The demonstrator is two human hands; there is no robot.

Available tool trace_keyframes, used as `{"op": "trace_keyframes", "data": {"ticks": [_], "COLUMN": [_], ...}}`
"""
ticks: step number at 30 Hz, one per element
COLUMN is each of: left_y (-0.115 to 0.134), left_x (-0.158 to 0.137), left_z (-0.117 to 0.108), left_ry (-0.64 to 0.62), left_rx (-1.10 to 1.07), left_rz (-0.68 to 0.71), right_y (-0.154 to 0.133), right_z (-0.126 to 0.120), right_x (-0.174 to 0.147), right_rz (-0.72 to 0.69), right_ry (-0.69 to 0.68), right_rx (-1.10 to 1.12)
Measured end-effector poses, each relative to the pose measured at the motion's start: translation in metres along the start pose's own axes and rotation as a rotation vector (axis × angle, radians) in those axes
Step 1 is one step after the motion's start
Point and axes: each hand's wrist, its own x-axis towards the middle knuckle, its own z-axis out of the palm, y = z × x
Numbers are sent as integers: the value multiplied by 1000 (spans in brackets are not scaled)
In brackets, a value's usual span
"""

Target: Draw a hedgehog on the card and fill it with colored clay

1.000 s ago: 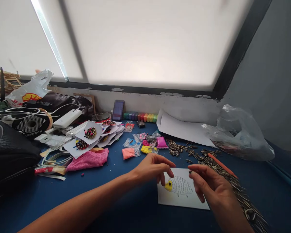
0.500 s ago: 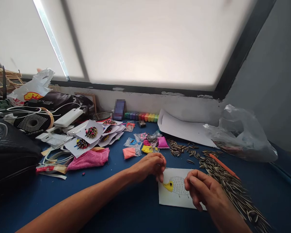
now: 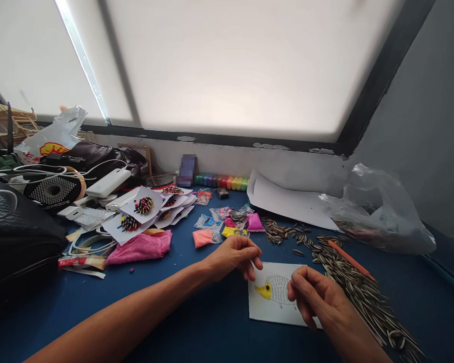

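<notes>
Right hand (image 3: pixel 321 297) shifted left, nearer one, over right end of left–right animal drawing (image 3: pixel 278 289); left hand (image 3: pixel 235 256) far-left; fingers curled, can't tell if gripping

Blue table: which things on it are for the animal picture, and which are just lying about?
Likely for the job:
- animal drawing
- striped seeds
- yellow packet

Probably just lying about:
- pink cloth
- black bag
- white device

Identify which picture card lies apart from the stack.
The card partly hidden by the right hand, showing a yellow head and line-drawn body; the other cards overlap behind the pink cloth.
</notes>
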Motion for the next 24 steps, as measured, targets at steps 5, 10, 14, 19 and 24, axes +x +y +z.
{"op": "trace_keyframes", "data": {"ticks": [5, 10, 14, 19, 24], "left_y": [1, 6, 6, 7, 3], "left_x": [-1, -3, -3, -5, -2], "left_z": [0, 3, 4, 6, 2], "left_ry": [-20, 7, 22, 66, 126], "left_rx": [-82, -87, -50, 94, 25], "left_rz": [-4, -16, -4, 102, 131], "right_y": [1, 3, 4, 2, 3], "right_z": [1, -2, -2, 0, 0], "right_x": [4, 4, 2, 3, 4], "right_rz": [-9, -17, -36, -18, -10], "right_ry": [-7, -23, -28, -5, -15], "right_rx": [40, 11, -56, 16, 75]}}
